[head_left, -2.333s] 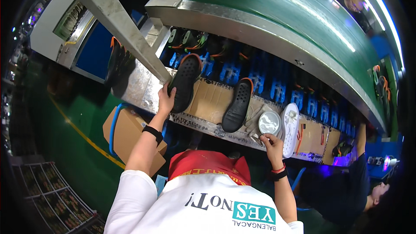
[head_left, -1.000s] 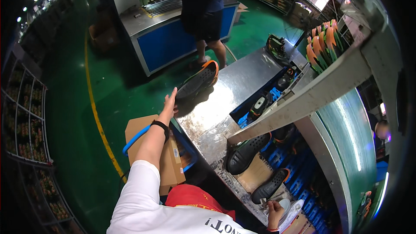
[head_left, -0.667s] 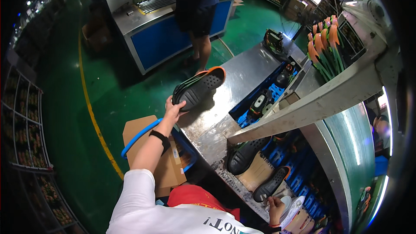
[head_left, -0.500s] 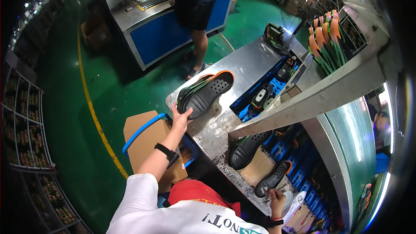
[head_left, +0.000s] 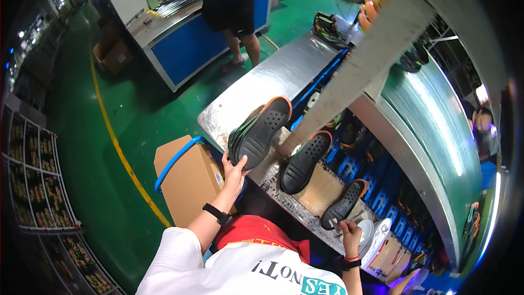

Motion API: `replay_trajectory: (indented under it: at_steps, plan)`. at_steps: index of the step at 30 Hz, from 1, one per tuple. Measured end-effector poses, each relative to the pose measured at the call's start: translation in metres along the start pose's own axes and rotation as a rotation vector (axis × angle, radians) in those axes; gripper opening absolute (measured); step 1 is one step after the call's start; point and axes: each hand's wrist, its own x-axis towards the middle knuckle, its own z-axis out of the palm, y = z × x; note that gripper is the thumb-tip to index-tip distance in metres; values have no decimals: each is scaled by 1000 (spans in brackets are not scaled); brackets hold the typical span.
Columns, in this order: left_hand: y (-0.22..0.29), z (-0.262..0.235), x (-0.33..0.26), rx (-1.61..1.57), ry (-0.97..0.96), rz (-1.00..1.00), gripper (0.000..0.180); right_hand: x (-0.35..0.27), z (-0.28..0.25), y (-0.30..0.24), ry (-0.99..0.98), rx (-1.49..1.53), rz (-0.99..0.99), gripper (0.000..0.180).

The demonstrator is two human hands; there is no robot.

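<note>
My left hand point(head_left: 233, 173) grips the heel end of a stack of shoe soles point(head_left: 263, 131), black inside with orange rims at the toe. The stack rests tilted on the metal bench top point(head_left: 254, 84). My right hand point(head_left: 350, 236) pinches a small whitish piece point(head_left: 333, 222) against the heel of a single black sole point(head_left: 346, 202); what kind of piece it is cannot be made out. Between the two hands lies another black sole point(head_left: 307, 163) with an orange toe edge. A white bowl point(head_left: 365, 231) sits right beside my right hand.
A grey metal beam point(head_left: 365, 60) slants across the bench. Beyond it run blue racks with shoe parts and a curved green conveyor point(head_left: 431, 114). A cardboard box point(head_left: 185, 186) stands left of the bench. Another person works at a blue-sided machine point(head_left: 204, 46).
The view has shifted, so the beam now crosses elsewhere and the middle sole shows whole. My left hand still holds the stack; my right hand stays at the sole's heel.
</note>
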Motion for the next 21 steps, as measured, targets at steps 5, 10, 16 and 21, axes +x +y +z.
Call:
replay_trajectory:
  at_steps: [5,10,16,21]
  plan:
    - [-22,1,-3,-266,-193,-236,49,-4,-17,29,48,-4,-77,18]
    - [-18,5,-10,322,-144,-430,56,-9,-41,41,86,41,-29,18]
    - [-18,12,7,1145,193,150,93,-15,-66,74,200,61,-40,22]
    - [-12,68,-59,1480,41,1084,69,-20,-86,88,276,95,-32,19]
